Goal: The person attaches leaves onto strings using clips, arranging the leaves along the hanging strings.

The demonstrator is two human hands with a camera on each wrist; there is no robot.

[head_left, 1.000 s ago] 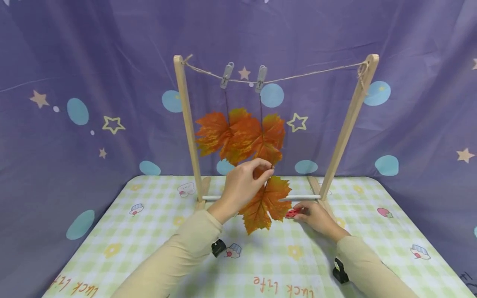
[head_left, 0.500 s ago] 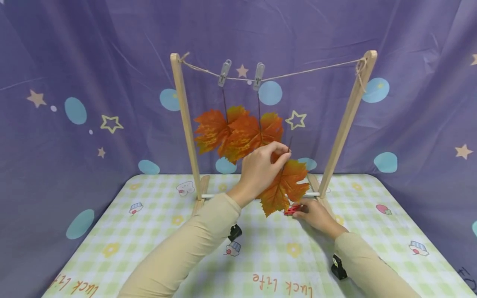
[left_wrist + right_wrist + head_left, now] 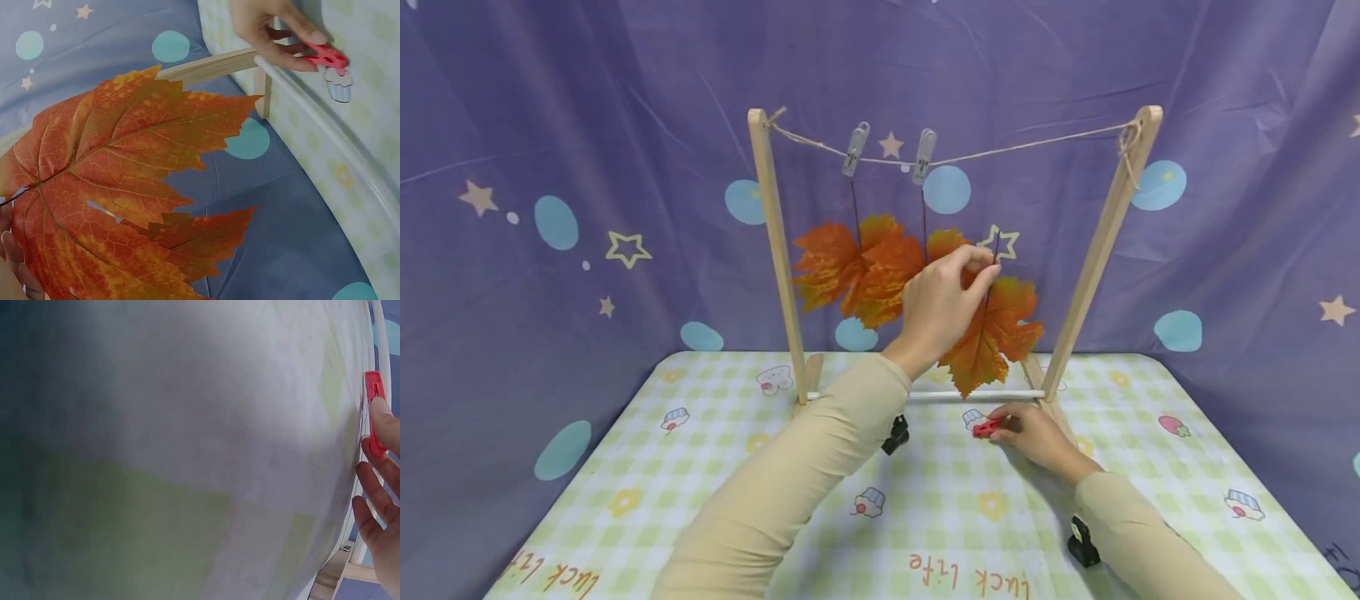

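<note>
My left hand (image 3: 946,302) pinches the thin dark stem of an orange maple leaf (image 3: 996,333), which hangs below the string at the right of two other leaves. In the left wrist view this leaf (image 3: 112,162) fills much of the picture. My right hand (image 3: 1037,437) holds a red clothespin (image 3: 987,427) between thumb and fingers, low over the table behind the middle. The right wrist view shows the thumb on the red clothespin (image 3: 375,412). Two grey clothespins (image 3: 855,150) on the string hold the stems of two orange leaves (image 3: 827,265), partly covered by my left hand.
A wooden frame carries the string (image 3: 1030,144) between its left post (image 3: 777,258) and right post (image 3: 1101,258). A white rod (image 3: 955,395) joins the posts near the table. The checked tablecloth (image 3: 700,500) lies below, and a purple curtain (image 3: 625,125) hangs behind.
My left hand has risen and moved right with the leaf, from low in front of the frame toward the string. The right hand with the red clothespin has stayed nearly still.
</note>
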